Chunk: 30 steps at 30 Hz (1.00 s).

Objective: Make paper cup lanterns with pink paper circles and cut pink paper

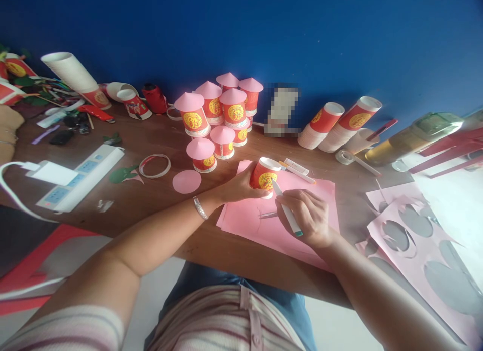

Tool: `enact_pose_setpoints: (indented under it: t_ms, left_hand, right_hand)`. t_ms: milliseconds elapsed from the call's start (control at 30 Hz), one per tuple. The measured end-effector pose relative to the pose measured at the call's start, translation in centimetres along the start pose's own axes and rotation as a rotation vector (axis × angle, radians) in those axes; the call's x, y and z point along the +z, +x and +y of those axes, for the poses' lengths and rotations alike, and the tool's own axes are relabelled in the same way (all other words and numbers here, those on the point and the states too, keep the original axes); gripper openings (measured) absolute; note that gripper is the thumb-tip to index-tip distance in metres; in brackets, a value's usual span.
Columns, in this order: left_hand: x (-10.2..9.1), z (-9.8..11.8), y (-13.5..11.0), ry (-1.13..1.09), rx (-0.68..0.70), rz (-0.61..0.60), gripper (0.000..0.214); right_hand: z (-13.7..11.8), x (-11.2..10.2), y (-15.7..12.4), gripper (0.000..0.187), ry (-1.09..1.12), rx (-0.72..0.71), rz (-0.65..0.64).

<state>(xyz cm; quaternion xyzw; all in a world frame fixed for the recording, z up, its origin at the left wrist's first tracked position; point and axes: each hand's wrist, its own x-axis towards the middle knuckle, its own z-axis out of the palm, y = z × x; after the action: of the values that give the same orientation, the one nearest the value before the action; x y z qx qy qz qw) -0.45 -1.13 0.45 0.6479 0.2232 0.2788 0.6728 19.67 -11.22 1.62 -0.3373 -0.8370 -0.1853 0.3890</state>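
Note:
My left hand (pixel 241 186) is wrapped round a red paper cup (pixel 264 172) with a yellow emblem, its white rim facing up. In my right hand (pixel 307 215) is a white marker (pixel 289 213) with a teal end, its upper tip close to the cup's side; whether it touches I cannot tell. Below both hands lies a stack of pink paper (pixel 241 220). A pair of scissors (pixel 268 215) rests on the paper, partly hidden by my right hand. Past the cup, an orange-and-white pen (pixel 300 172) and a small white block (pixel 296 165) lie on the sheets.
Several cups with pink cone tops (pixel 200 149) stand at the back, near a pink paper disc (pixel 186 182). Leaning cup stacks (pixel 332 124), a bottle (pixel 411 137) and cut paper scraps (pixel 407 240) are on the right. Left are a power strip (pixel 81 177) and tape roll (pixel 154 165).

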Motion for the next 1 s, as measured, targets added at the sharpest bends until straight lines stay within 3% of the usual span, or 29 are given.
enact_pose_setpoints:
  t_ms: [600, 1000]
  left_hand:
    - [-0.06, 0.04, 0.05, 0.006, -0.010, 0.002, 0.059]
    - [0.09, 0.21, 0.08, -0.039, 0.011, -0.053, 0.047]
  right_hand:
    - [-0.06, 0.06, 0.18, 0.018, 0.017, -0.013, -0.008]
    - [0.12, -0.06, 0.35, 0.023, 0.021, -0.016, -0.014]
